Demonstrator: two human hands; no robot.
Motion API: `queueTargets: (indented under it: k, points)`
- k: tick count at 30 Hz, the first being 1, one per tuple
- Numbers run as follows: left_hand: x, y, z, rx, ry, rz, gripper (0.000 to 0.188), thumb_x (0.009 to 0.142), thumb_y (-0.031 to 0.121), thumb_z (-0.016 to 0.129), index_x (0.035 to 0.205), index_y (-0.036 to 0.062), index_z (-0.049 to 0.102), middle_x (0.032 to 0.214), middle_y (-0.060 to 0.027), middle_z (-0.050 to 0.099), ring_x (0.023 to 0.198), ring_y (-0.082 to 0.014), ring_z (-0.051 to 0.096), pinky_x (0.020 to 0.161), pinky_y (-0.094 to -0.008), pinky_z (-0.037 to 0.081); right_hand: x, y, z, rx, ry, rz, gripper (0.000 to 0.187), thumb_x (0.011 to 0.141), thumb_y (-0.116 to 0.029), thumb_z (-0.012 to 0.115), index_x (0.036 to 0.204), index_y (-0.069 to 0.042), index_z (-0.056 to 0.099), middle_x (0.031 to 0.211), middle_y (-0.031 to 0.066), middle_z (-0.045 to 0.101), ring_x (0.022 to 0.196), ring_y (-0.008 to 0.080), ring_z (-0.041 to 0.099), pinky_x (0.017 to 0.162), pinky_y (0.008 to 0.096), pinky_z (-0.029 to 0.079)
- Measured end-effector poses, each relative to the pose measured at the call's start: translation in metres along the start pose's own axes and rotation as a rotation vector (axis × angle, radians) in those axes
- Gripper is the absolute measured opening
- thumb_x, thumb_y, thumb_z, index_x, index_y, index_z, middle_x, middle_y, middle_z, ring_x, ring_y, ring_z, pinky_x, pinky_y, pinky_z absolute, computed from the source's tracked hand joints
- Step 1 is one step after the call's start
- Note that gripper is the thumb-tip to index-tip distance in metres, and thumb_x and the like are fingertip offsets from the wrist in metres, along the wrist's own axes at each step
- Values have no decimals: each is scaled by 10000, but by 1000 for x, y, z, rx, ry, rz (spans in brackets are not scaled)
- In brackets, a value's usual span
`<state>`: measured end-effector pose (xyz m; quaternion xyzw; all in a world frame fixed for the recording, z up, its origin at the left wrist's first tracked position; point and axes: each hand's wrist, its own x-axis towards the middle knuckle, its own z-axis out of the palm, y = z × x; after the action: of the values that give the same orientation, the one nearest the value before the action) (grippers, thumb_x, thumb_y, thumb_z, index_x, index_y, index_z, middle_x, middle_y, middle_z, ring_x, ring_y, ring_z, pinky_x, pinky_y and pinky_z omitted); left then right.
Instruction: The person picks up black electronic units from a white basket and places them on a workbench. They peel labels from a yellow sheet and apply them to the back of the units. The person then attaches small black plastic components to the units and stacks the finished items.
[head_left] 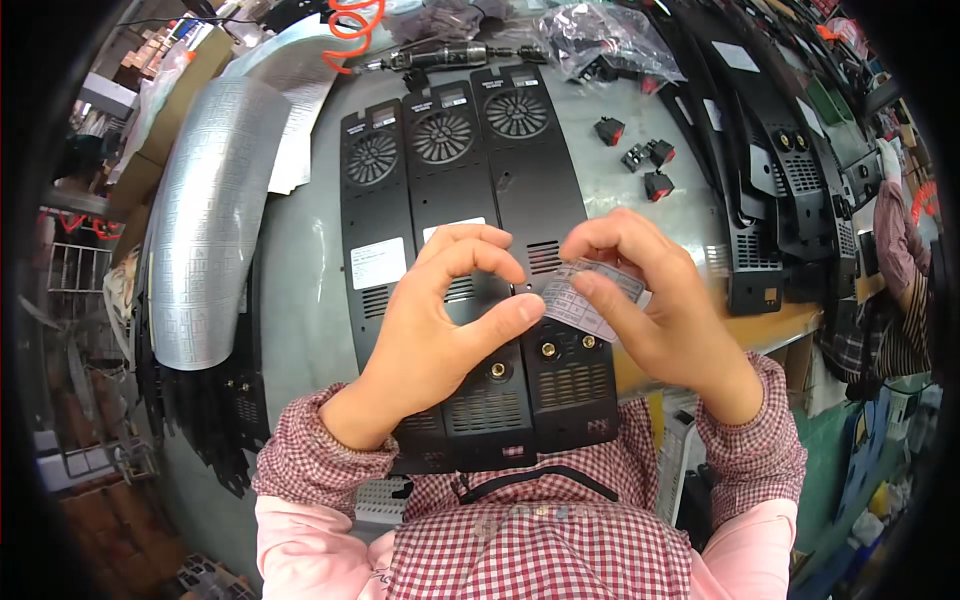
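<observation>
Three long black panels (450, 185) lie side by side on the table in front of me, each with a round fan grille at its far end and slotted vents. White labels sit on the left panel (378, 263) and the middle one, the latter partly behind my fingers. Between thumb and index finger my right hand (660, 310) pinches a thin silvery printed label (590, 303) above the right panel. My left hand (430, 315) hovers over the left and middle panels, thumb and fingers curved apart. Its thumb tip is close to the label's left edge; whether they touch I cannot tell.
A curved silver sheet of labels (210, 210) lies at left beside papers. Farther back are a power screwdriver (440, 56), a red coiled cord (352, 25) and a clear plastic bag (610, 42). Several black-and-red switches (657, 185) sit right of the panels; more black panels (750, 190) stand beyond.
</observation>
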<state>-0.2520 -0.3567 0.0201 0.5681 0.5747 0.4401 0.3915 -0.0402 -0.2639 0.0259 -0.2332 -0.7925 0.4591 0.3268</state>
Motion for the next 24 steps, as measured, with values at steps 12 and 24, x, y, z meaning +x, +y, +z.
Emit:
queueTargets:
  k: [12, 24]
  points:
    - [28, -32, 25, 18, 150, -69, 110, 833, 160, 763, 855, 69, 704, 1309, -137, 556, 1390, -370, 368, 1140, -492, 243, 14, 41, -6, 370, 28, 292, 691, 863, 36, 674, 1479, -49, 373, 1043, 84, 606, 952, 124, 614, 805, 262, 526]
    - [45, -73, 33, 428, 299, -128, 142, 840, 170, 743, 795, 37, 725, 1223, -184, 613, 1391, -288, 381, 1175, -473, 171, 23, 107, 22, 153, 240, 361, 492, 872, -56, 716, 1325, -60, 524, 765, 48, 657, 663, 102, 627, 603, 242, 502]
